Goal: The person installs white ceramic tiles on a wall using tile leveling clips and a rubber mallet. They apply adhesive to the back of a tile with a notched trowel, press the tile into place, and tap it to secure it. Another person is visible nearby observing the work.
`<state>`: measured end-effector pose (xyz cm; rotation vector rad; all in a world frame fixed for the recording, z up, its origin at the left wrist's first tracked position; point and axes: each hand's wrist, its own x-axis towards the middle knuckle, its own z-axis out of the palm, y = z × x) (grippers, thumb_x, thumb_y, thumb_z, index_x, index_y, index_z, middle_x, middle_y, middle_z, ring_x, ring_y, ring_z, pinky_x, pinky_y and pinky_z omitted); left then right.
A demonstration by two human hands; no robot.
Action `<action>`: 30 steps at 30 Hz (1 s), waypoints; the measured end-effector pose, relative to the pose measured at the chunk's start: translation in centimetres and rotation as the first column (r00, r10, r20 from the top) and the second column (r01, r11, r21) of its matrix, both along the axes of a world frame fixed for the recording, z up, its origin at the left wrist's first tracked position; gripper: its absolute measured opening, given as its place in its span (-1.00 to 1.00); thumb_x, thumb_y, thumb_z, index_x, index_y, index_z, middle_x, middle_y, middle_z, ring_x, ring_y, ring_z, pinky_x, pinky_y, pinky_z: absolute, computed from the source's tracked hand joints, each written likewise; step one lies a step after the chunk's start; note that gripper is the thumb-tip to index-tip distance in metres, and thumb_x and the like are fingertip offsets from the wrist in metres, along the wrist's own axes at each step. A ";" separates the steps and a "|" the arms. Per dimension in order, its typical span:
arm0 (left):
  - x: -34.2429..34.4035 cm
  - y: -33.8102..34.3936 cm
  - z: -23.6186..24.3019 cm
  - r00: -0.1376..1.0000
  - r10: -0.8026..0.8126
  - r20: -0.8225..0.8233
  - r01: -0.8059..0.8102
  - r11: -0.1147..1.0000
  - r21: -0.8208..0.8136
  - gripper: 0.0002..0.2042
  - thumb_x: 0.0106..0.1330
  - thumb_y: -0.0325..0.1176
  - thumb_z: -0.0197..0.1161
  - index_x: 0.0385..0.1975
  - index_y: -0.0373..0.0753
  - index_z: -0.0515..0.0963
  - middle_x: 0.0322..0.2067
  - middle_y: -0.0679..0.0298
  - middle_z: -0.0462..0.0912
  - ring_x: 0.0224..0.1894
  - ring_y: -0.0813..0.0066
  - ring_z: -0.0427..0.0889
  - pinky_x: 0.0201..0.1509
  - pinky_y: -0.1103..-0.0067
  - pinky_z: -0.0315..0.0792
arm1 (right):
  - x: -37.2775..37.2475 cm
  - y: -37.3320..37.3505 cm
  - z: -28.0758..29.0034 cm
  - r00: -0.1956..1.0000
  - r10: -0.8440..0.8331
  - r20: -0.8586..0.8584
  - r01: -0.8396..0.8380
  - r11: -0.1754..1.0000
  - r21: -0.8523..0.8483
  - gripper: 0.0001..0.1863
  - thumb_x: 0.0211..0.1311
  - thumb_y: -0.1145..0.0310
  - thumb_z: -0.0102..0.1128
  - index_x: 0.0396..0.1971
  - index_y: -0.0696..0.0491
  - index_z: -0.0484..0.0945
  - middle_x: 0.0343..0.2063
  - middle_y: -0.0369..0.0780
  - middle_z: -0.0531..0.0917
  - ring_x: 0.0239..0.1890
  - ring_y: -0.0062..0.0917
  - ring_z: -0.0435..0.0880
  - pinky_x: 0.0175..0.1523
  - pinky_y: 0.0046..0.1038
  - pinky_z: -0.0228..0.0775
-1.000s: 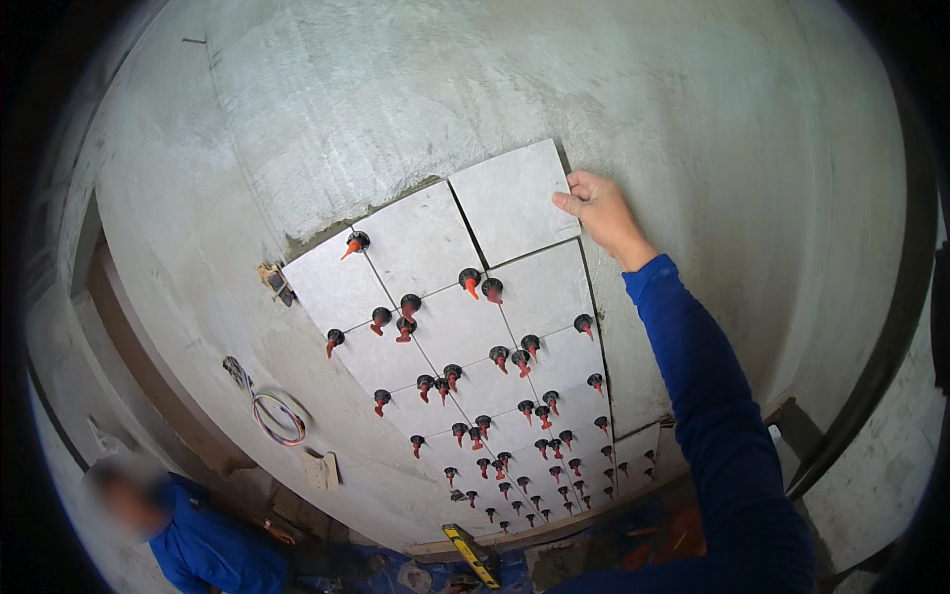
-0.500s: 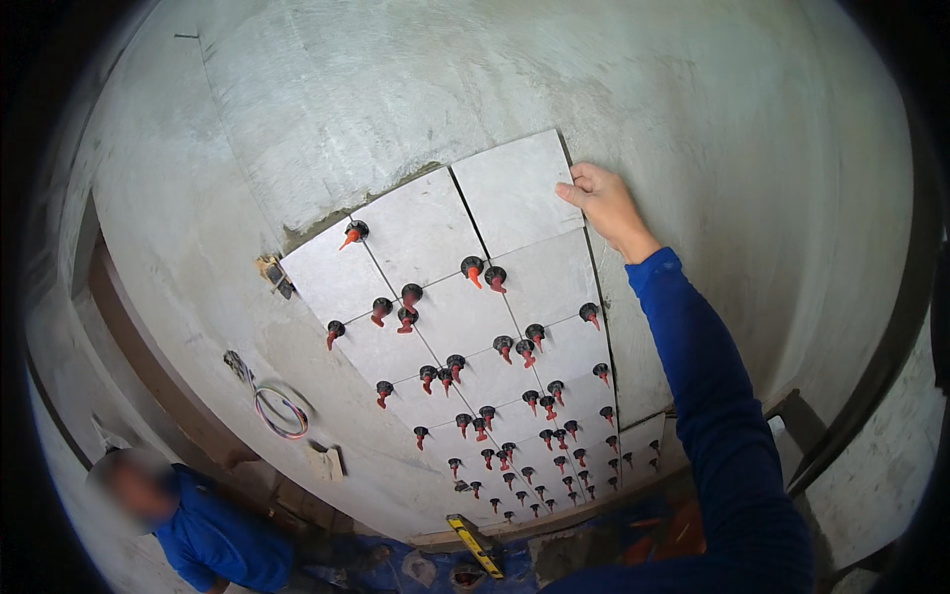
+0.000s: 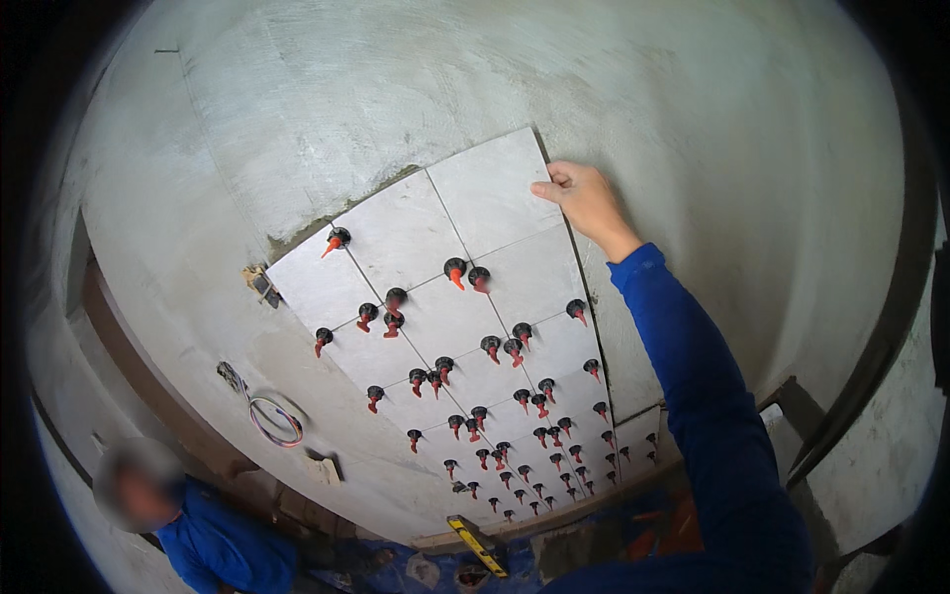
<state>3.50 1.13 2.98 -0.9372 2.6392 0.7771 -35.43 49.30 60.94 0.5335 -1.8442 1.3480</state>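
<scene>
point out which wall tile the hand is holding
The rightmost tile in the top row: the right hand grips its right edge, while no visible hand touches the other tiles.

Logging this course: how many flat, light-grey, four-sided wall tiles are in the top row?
3: a left tile, a middle tile beside it, and a right tile, its outer edge in the bare, blue-sleeved right hand. None appears hidden.

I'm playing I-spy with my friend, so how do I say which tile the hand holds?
On the grey wall, find the block of pale tiles dotted with red-and-black clips. Go to its top right corner tile; it alone has the right hand gripping its edge.
</scene>
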 end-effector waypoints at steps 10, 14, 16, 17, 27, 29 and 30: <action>1.1 0.0 -0.1 1.000 0.021 -0.008 -0.021 1.000 0.006 -0.55 0.34 -0.07 0.37 0.11 -0.22 0.66 -0.04 0.01 0.76 0.02 0.03 0.72 0.15 0.23 0.57 | 0.3 -0.1 0.1 0.968 -0.204 -0.145 0.217 0.973 0.082 -0.60 0.30 0.16 0.37 -0.10 0.22 0.72 -0.19 0.07 0.77 -0.09 -0.05 0.74 0.06 -0.18 0.52; 2.0 -0.1 -0.2 0.999 0.033 -0.015 -0.033 0.999 0.018 -0.56 0.34 -0.07 0.37 0.10 -0.22 0.67 -0.05 0.01 0.76 0.02 0.04 0.73 0.14 0.23 0.57 | -0.3 0.8 0.4 0.976 -0.159 -0.149 0.184 0.968 0.170 -0.58 0.32 0.16 0.33 -0.07 0.24 0.71 -0.21 0.04 0.76 -0.18 -0.12 0.72 0.01 -0.23 0.54; 2.2 -0.1 -0.2 0.999 0.037 -0.019 -0.037 0.999 0.022 -0.56 0.34 -0.07 0.37 0.10 -0.22 0.67 -0.05 0.01 0.77 0.01 0.05 0.73 0.13 0.23 0.57 | -0.5 1.0 0.3 0.978 -0.151 -0.142 0.175 0.969 0.177 -0.54 0.35 0.17 0.32 0.01 0.28 0.67 -0.32 -0.05 0.77 -0.39 -0.38 0.71 -0.11 -0.34 0.59; 2.4 -0.1 -0.2 0.999 0.036 -0.017 -0.036 0.999 0.028 -0.56 0.34 -0.07 0.37 0.10 -0.22 0.67 -0.06 0.01 0.77 0.01 0.05 0.73 0.13 0.23 0.57 | -0.6 1.0 0.2 0.982 -0.140 -0.130 0.160 0.973 0.163 -0.54 0.35 0.18 0.32 0.01 0.28 0.68 -0.33 -0.07 0.76 -0.41 -0.42 0.70 -0.16 -0.37 0.58; 2.5 0.1 -0.1 0.999 0.038 -0.007 -0.038 0.999 0.004 -0.56 0.34 -0.06 0.37 0.08 -0.23 0.67 -0.08 0.02 0.78 -0.01 0.07 0.74 0.10 0.24 0.59 | -0.7 0.9 0.6 0.984 -0.147 -0.101 0.160 0.978 0.135 -0.59 0.28 0.16 0.38 -0.06 0.19 0.73 -0.18 0.05 0.77 -0.07 -0.03 0.74 0.10 -0.16 0.52; 2.8 0.2 -0.2 0.999 0.051 -0.009 -0.051 0.999 0.007 -0.57 0.35 -0.06 0.37 0.07 -0.24 0.68 -0.09 0.02 0.78 -0.01 0.08 0.74 0.09 0.24 0.59 | -0.6 0.9 0.7 0.984 -0.153 -0.095 0.167 0.973 0.160 -0.59 0.29 0.16 0.38 -0.06 0.21 0.73 -0.16 0.05 0.77 -0.07 -0.02 0.74 0.10 -0.15 0.52; 3.0 0.4 -0.2 0.998 0.061 -0.010 -0.061 0.998 0.009 -0.57 0.35 -0.06 0.37 0.07 -0.24 0.68 -0.09 0.02 0.78 -0.01 0.08 0.74 0.09 0.24 0.59 | -0.5 0.9 0.7 0.986 -0.146 -0.085 0.159 0.971 0.176 -0.59 0.30 0.17 0.37 -0.06 0.21 0.72 -0.15 0.05 0.77 -0.07 -0.01 0.74 0.10 -0.14 0.52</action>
